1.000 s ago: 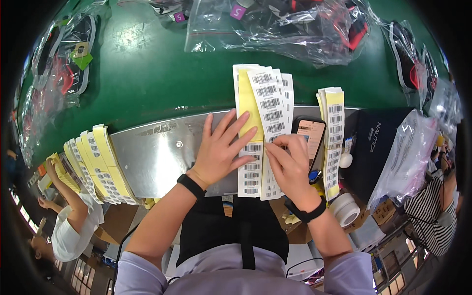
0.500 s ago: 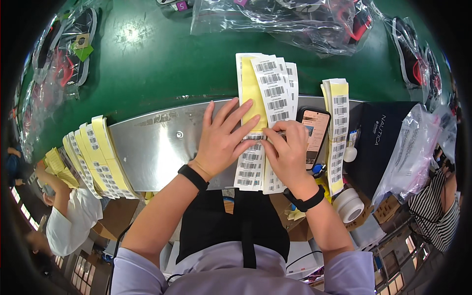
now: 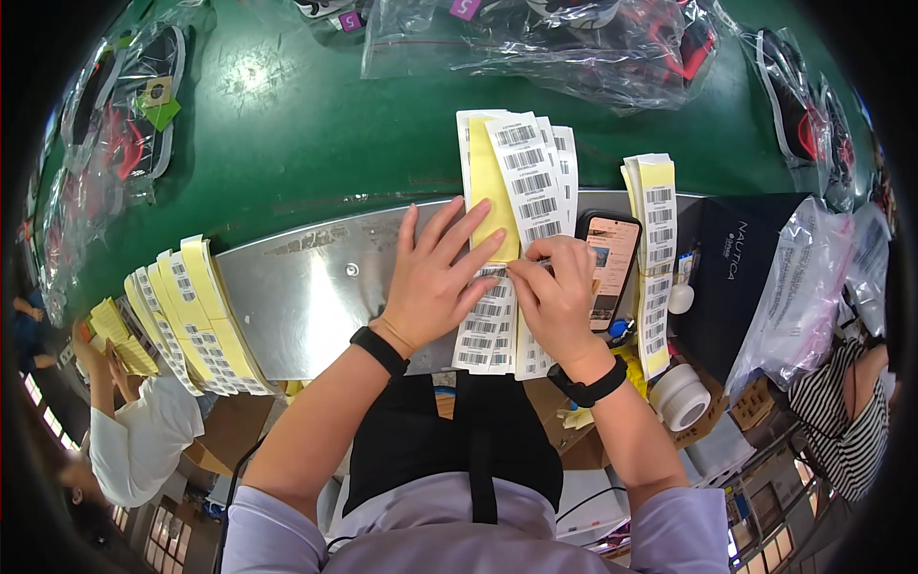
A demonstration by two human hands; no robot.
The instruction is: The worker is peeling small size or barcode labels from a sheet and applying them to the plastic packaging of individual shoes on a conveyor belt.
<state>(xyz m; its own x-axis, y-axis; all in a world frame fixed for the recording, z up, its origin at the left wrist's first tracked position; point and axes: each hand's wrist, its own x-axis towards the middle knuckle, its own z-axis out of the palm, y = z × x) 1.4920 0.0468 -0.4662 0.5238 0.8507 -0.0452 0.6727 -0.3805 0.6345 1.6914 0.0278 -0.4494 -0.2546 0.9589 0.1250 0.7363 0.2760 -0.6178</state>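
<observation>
A long stack of barcode label sheets (image 3: pixel 532 180), white labels on yellow backing, lies in front of me across a metal strip and a green tabletop. On its left edge rests my left hand (image 3: pixel 430 282), fingers spread, index and middle fingertips against a bare yellow backing (image 3: pixel 486 172). My right hand (image 3: pixel 559 292) is closed in a pinch at the upper end of a lower sheet of labels (image 3: pixel 486 335), just right of the left thumb. What exactly lies between its fingertips is too small to make out.
To the right lie a lit phone (image 3: pixel 609 273), a banded label stack (image 3: pixel 657 258), a white roll (image 3: pixel 680 398) and a dark box (image 3: pixel 732 258). More label sheets (image 3: pixel 206 316) fan out at left. Bagged shoes (image 3: pixel 612 57) line the back. People sit at both sides.
My right fingertips have shifted slightly left and down. The left hand stays nearly in place on the sheets. At far left, another person's arms have moved.
</observation>
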